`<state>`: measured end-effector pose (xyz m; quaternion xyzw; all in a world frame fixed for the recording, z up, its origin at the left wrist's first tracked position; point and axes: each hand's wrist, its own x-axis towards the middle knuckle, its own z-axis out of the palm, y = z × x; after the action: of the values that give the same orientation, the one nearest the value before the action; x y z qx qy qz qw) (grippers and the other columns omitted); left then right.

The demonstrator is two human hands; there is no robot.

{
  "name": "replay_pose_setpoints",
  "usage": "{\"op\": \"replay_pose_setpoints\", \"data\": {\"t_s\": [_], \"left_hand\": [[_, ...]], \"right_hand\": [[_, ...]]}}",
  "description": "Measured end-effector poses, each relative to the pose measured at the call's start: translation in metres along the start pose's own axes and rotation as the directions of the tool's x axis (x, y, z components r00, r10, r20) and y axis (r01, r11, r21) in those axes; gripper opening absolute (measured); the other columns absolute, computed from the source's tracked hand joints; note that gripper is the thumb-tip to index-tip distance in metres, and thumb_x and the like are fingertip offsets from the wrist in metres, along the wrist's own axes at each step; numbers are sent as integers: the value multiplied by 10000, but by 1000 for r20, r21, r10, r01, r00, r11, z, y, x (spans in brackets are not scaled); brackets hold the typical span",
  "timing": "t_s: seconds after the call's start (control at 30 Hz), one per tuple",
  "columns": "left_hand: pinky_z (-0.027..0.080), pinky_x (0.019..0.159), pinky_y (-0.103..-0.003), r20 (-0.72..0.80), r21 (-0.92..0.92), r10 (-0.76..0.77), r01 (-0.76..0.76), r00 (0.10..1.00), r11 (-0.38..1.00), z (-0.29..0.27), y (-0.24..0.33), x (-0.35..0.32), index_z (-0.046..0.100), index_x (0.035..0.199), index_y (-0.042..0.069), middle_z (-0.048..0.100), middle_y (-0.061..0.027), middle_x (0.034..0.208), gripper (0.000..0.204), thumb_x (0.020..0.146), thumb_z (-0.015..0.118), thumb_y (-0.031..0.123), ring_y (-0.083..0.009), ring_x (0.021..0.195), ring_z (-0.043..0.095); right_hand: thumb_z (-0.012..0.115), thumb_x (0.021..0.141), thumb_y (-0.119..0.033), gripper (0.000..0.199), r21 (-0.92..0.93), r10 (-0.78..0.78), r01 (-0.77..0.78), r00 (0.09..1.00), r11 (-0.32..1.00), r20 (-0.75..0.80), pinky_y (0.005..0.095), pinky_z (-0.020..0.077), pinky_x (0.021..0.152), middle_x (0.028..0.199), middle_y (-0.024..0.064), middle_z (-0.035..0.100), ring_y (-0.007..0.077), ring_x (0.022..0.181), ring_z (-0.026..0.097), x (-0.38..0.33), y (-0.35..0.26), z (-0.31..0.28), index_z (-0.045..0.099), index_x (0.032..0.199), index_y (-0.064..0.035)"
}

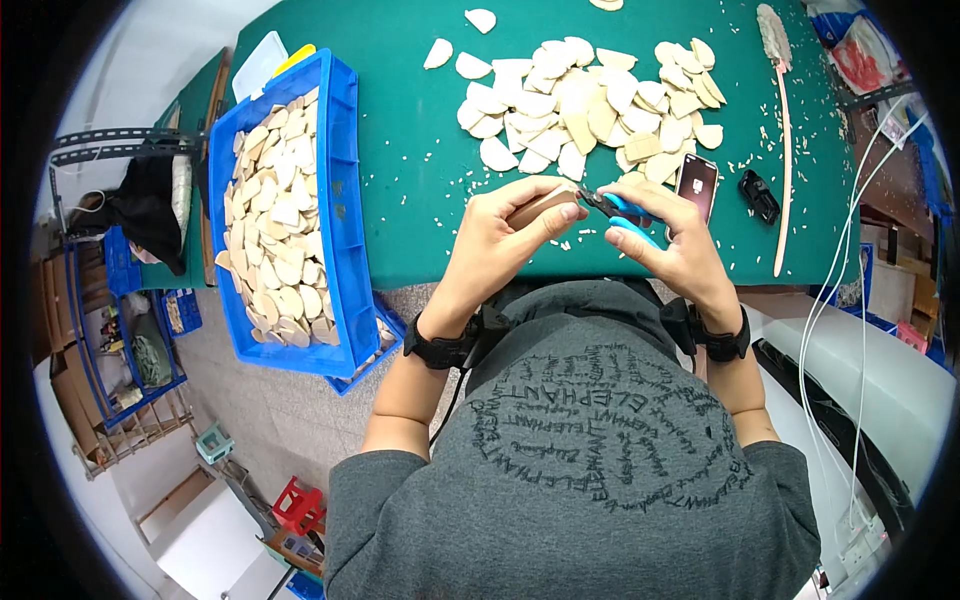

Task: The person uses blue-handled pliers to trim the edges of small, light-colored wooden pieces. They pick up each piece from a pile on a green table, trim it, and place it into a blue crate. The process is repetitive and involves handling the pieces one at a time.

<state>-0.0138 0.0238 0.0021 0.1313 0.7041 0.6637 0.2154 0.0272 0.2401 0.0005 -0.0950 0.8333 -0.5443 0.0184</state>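
My left hand (497, 228) is closed around a beige, half-round flat piece (541, 205), holding it above the table's near edge. My right hand (683, 243) grips a pair of nippers with blue handles (629, 206) and dark jaws. Its jaws meet the piece's edge beside my left fingertips; whether they bite into it is too small to tell. Beyond both hands, a loose heap of similar pale pieces (601, 118) lies on the green table (410, 210). Small pale scraps are scattered around my hands.
At the left, a blue crate (345, 215) holds many similar pieces. A phone (697, 187) lies just beyond my right hand, with a small black object (759, 197) beside it. Farther right is a long-handled brush (784, 150). White cables (838, 265) hang at the right.
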Motion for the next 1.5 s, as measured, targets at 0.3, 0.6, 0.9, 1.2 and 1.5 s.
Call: {"op": "replay_pose_setpoints", "data": {"t_s": [0.3, 0.6, 0.9, 1.2, 1.5], "left_hand": [[487, 707, -215, 5, 10, 12, -12, 1000, 1000, 4, 7, -3, 645, 1069, 2, 688, -46, 914, 261, 878, 674, 178, -73, 829, 608], [490, 729, -217, 11, -42, 17, -17, 1000, 999, 8, 8, -5, 638, 1082, -11, 690, -56, 928, 246, 887, 658, 138, -84, 864, 621], [496, 747, -220, 29, -13, 9, -9, 1000, 1000, 8, 10, -5, 641, 1073, -17, 684, -61, 939, 243, 883, 661, 134, -91, 881, 624], [507, 732, -234, 18, -75, -7, 9, 1000, 997, 3, 5, -3, 636, 1024, -16, 677, -63, 893, 229, 881, 667, 160, -118, 864, 643], [354, 372, -195, -458, -52, -63, 44, 887, 998, -54, -18, -37, 606, 686, 48, 552, -1, 558, 260, 907, 573, 181, -58, 432, 501]], "right_hand": [[752, 757, -176, 409, -65, -97, 97, 995, 993, 9, 289, 446, 694, 816, 89, 581, 176, 751, 543, 0, -5, -4, 625, 1104, -2], [749, 763, -192, 396, -66, -124, 126, 992, 990, 30, 280, 430, 661, 813, 81, 586, 169, 727, 524, -1, -3, -6, 632, 1093, -8], [756, 755, -220, 379, -54, -137, 139, 990, 989, 39, 280, 422, 616, 794, 74, 610, 161, 693, 516, -1, 6, -6, 656, 1063, -23], [783, 731, -228, 377, -103, -157, 148, 984, 984, -89, 275, 444, 617, 768, 84, 630, 160, 667, 552, -2, 13, 3, 675, 1028, -23], [758, 780, -269, 401, 71, -11, 23, 987, 997, -161, 258, 465, 669, 821, 98, 649, 156, 713, 595, 5, 25, 20, 659, 1067, -7]]}}
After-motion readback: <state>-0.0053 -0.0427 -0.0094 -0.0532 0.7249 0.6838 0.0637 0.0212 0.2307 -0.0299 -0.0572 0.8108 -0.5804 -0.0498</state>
